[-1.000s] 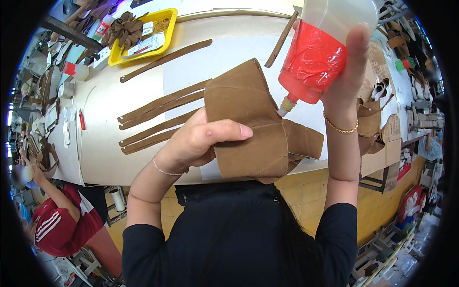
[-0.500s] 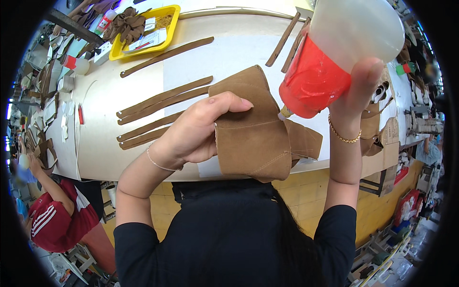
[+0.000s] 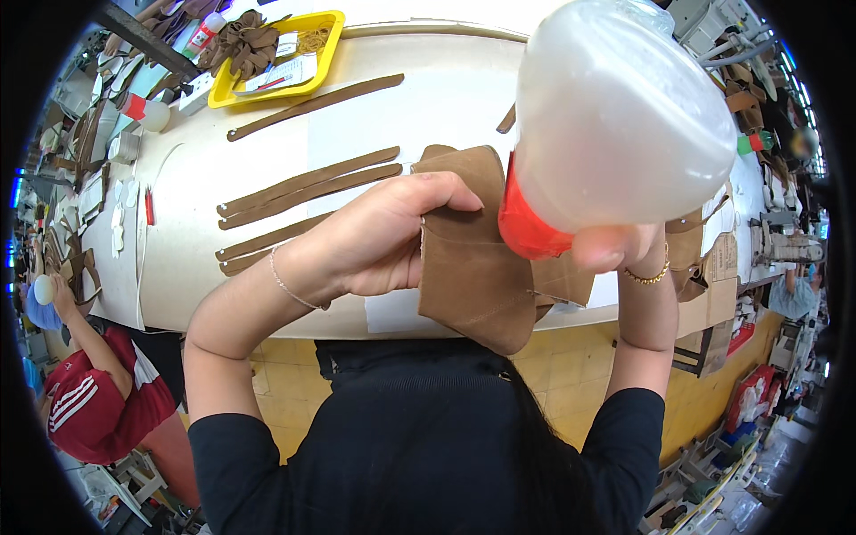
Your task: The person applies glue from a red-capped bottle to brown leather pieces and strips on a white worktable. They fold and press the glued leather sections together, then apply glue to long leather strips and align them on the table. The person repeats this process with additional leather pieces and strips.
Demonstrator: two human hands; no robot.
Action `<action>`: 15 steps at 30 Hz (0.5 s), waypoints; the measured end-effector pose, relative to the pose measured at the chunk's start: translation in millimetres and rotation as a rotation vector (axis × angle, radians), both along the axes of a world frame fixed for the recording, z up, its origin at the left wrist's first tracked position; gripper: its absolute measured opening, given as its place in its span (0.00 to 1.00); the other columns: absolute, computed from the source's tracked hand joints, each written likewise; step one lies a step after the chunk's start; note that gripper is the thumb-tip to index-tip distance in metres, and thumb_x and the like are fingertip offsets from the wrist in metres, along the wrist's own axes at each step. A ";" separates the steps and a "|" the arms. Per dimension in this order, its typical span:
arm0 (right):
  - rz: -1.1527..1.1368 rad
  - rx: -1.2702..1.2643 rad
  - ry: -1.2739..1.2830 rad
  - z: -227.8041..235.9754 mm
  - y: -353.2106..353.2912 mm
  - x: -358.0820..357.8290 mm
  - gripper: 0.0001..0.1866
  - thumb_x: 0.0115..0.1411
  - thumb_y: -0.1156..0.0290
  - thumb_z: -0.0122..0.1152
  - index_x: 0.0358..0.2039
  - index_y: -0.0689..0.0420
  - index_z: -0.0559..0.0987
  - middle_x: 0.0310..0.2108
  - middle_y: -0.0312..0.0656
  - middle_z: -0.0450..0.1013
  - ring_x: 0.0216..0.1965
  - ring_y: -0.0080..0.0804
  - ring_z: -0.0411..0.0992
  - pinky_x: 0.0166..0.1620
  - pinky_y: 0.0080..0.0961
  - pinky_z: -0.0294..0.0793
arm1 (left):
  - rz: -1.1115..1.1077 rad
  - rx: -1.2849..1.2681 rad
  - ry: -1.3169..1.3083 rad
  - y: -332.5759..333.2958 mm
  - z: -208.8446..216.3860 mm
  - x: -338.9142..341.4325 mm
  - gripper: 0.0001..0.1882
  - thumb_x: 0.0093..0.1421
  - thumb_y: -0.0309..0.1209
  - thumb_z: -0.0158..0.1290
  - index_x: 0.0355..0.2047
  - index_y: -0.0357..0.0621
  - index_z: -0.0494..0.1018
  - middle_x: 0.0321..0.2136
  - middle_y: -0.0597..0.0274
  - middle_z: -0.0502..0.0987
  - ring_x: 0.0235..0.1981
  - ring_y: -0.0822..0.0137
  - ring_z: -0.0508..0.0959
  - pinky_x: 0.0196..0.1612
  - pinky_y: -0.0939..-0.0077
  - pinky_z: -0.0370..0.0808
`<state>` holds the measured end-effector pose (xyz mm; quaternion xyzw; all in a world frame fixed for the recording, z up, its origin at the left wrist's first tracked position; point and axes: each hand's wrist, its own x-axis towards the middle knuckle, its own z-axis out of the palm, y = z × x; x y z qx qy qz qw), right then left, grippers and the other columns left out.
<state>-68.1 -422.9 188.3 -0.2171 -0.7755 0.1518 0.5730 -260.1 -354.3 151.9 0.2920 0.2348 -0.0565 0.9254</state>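
A brown suede-like piece (image 3: 473, 278) with a stitched line near its lower edge is pinched in my left hand (image 3: 390, 227), thumb on top and fingers underneath. My right hand (image 3: 617, 246) grips a large translucent plastic bottle (image 3: 624, 116), tilted with its red-covered lower part (image 3: 528, 227) pointing down at the piece's right edge. Its tip is hidden behind the red part, so whether it touches the piece cannot be told. Further brown material (image 3: 563, 278) hangs out on the right of the piece. Several narrow brown straps (image 3: 308, 185) lie on the table left of my hands.
A yellow tray (image 3: 332, 55) with papers and yellow bands stands at the far left. Red pens (image 3: 149, 205) and another red-and-white bottle (image 3: 147, 113) lie on the table's left side. A person in a red shirt (image 3: 107, 392) works at the left. Cardboard (image 3: 713, 285) is at the right.
The bottle has swung toward me and tipped further, so its body covers more of the table and its nozzle no longer shows. The brown piece has shifted slightly right and turned.
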 end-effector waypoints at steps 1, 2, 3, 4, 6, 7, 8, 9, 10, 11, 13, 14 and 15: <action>-0.029 0.004 0.020 -15.6 0.5 2.2 0.33 0.38 0.59 0.79 0.42 0.66 0.77 0.36 0.44 0.77 0.38 0.33 0.76 0.42 0.29 0.74 | 0.005 0.010 0.003 -1.4 -0.6 1.8 0.19 0.62 0.28 0.44 0.51 0.29 0.64 0.46 0.46 0.73 0.39 0.62 0.80 0.43 0.72 0.81; -0.087 -0.033 0.016 -21.1 -0.7 3.4 0.35 0.40 0.55 0.76 0.43 0.66 0.76 0.37 0.45 0.77 0.39 0.34 0.76 0.42 0.29 0.74 | 0.004 0.015 0.024 -1.2 -1.0 1.1 0.19 0.62 0.28 0.44 0.51 0.29 0.64 0.45 0.46 0.74 0.40 0.62 0.80 0.43 0.72 0.81; -0.141 -0.070 0.011 -26.6 -1.9 4.5 0.36 0.41 0.51 0.73 0.43 0.66 0.75 0.38 0.46 0.76 0.39 0.34 0.75 0.42 0.30 0.75 | 0.003 0.020 0.044 -0.5 -1.4 -0.1 0.19 0.62 0.29 0.44 0.51 0.30 0.65 0.45 0.46 0.74 0.41 0.62 0.80 0.44 0.72 0.81; -0.229 -0.147 -0.020 -26.4 -11.8 9.4 0.39 0.43 0.46 0.69 0.46 0.65 0.72 0.40 0.48 0.75 0.39 0.35 0.75 0.42 0.30 0.76 | 0.003 0.025 0.064 0.1 -1.8 -1.6 0.18 0.62 0.29 0.45 0.50 0.30 0.65 0.44 0.47 0.74 0.42 0.62 0.79 0.44 0.71 0.81; -0.415 -0.300 -0.084 -22.9 -40.4 23.7 0.44 0.47 0.37 0.60 0.51 0.65 0.67 0.43 0.51 0.72 0.40 0.36 0.75 0.41 0.31 0.77 | 0.048 0.030 0.072 1.9 -3.6 -4.7 0.18 0.62 0.30 0.46 0.49 0.31 0.66 0.43 0.49 0.75 0.43 0.63 0.79 0.44 0.71 0.80; -0.508 -0.376 -0.117 -21.5 -51.4 29.6 0.48 0.48 0.32 0.55 0.53 0.64 0.65 0.45 0.53 0.70 0.41 0.37 0.75 0.41 0.31 0.78 | 0.070 0.033 0.075 2.4 -3.8 -5.6 0.17 0.62 0.30 0.47 0.48 0.32 0.67 0.43 0.49 0.75 0.43 0.63 0.79 0.44 0.71 0.80; -0.545 -0.438 0.026 -25.1 -53.8 32.3 0.50 0.48 0.29 0.54 0.55 0.64 0.63 0.45 0.53 0.70 0.40 0.37 0.75 0.41 0.31 0.78 | 0.096 0.066 0.081 1.5 -2.0 -4.7 0.17 0.62 0.31 0.47 0.48 0.32 0.67 0.43 0.50 0.75 0.43 0.63 0.78 0.44 0.71 0.79; -0.575 -0.489 0.180 -27.8 -56.0 33.8 0.53 0.47 0.26 0.53 0.56 0.64 0.61 0.46 0.54 0.69 0.40 0.37 0.75 0.40 0.30 0.79 | 0.122 0.099 0.087 -0.4 1.2 -3.8 0.17 0.62 0.31 0.48 0.47 0.33 0.68 0.43 0.51 0.75 0.43 0.64 0.78 0.44 0.70 0.79; -0.565 -0.503 0.337 -29.3 -54.8 30.7 0.53 0.47 0.26 0.53 0.56 0.64 0.61 0.45 0.53 0.69 0.38 0.36 0.75 0.38 0.29 0.79 | 0.148 0.131 0.092 -0.9 3.1 -2.6 0.16 0.62 0.32 0.49 0.47 0.34 0.68 0.42 0.52 0.75 0.43 0.64 0.78 0.44 0.70 0.78; -0.544 -0.504 0.501 -30.5 -51.6 26.5 0.53 0.47 0.26 0.53 0.56 0.64 0.61 0.44 0.53 0.70 0.36 0.34 0.75 0.36 0.28 0.79 | 0.141 0.157 0.091 0.1 2.8 -2.6 0.17 0.62 0.34 0.48 0.47 0.35 0.68 0.43 0.53 0.75 0.43 0.65 0.77 0.46 0.70 0.76; -0.557 -0.481 0.658 -31.4 -43.7 19.9 0.52 0.48 0.27 0.52 0.56 0.64 0.61 0.43 0.52 0.70 0.34 0.33 0.75 0.34 0.27 0.79 | 0.125 0.209 0.088 2.1 2.0 -2.4 0.18 0.63 0.38 0.48 0.47 0.37 0.69 0.43 0.56 0.74 0.45 0.67 0.75 0.50 0.70 0.72; -0.585 -0.468 0.622 -32.0 -41.3 20.0 0.51 0.50 0.28 0.51 0.56 0.64 0.61 0.42 0.52 0.70 0.34 0.33 0.75 0.34 0.27 0.80 | 0.153 0.209 0.086 1.5 2.4 -2.1 0.19 0.63 0.38 0.48 0.48 0.37 0.68 0.44 0.56 0.74 0.45 0.67 0.75 0.51 0.70 0.72; -0.615 -0.455 0.587 -32.6 -39.5 20.1 0.49 0.52 0.29 0.50 0.56 0.64 0.61 0.42 0.52 0.71 0.34 0.33 0.75 0.34 0.28 0.80 | 0.182 0.208 0.084 -0.1 3.1 -1.6 0.19 0.63 0.39 0.48 0.48 0.37 0.68 0.45 0.56 0.74 0.46 0.67 0.75 0.51 0.69 0.72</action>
